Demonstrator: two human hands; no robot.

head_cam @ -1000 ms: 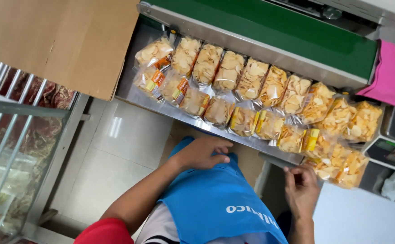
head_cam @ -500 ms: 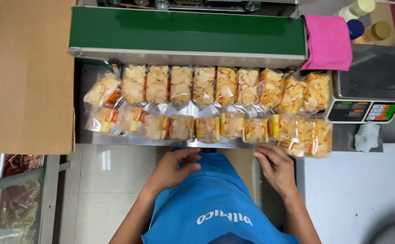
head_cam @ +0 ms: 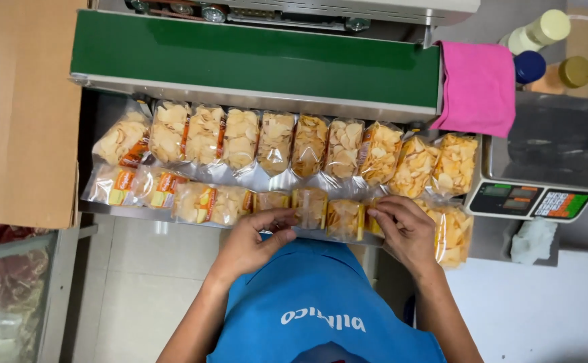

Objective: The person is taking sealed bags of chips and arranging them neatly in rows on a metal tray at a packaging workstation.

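Head view: both hands touch clear, yellow-filled chip bags [head_cam: 310,207] in rows.

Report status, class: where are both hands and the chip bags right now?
Left hand and right hand both on near row of chip bags at tray edge. Far row lies below green sealer belt. Nothing between hands and bags.

Two rows of clear chip bags [head_cam: 277,141] lie across the middle of the frame on a metal tray [head_cam: 253,180], below a green sealing machine [head_cam: 253,57]. At lower centre, the left hand [head_cam: 250,242] pinches one small chip bag [head_cam: 309,207] in the front row, while the right hand [head_cam: 407,232] rests on the neighbouring bags. A pink cloth [head_cam: 479,87] hangs upper right above a digital scale [head_cam: 542,165]; a cardboard box [head_cam: 21,107] fills the left edge.
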